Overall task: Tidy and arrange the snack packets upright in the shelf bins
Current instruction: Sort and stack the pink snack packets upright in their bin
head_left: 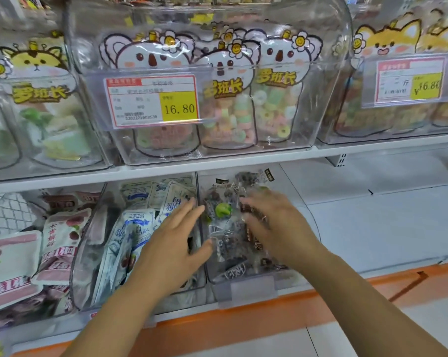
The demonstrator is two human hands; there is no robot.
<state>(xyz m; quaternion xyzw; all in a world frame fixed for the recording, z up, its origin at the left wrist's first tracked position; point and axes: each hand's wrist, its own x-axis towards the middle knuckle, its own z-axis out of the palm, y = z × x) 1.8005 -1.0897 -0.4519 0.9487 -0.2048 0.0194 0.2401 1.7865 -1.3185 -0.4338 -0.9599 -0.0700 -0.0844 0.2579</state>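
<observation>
On the lower shelf, a clear bin [243,284] holds several clear packets of dark snacks [228,228] with a green spot on one, lying tumbled. My right hand [271,222] rests with straight fingers on these packets from the right. My left hand [176,240] reaches over the wall between this bin and the bin to its left, fingers spread and straight, thumb touching a dark packet. That left bin [89,253] holds blue-and-white packets [135,228], leaning at odd angles.
Pink-and-white packets [58,238] lie piled at the far left. The upper shelf [217,163] carries clear bins of animal-shaped candy bags [228,99] with price tags [150,101]. Bare white shelf [372,215] lies right of the dark-snack bin. An orange edge strip [346,287] runs along the front.
</observation>
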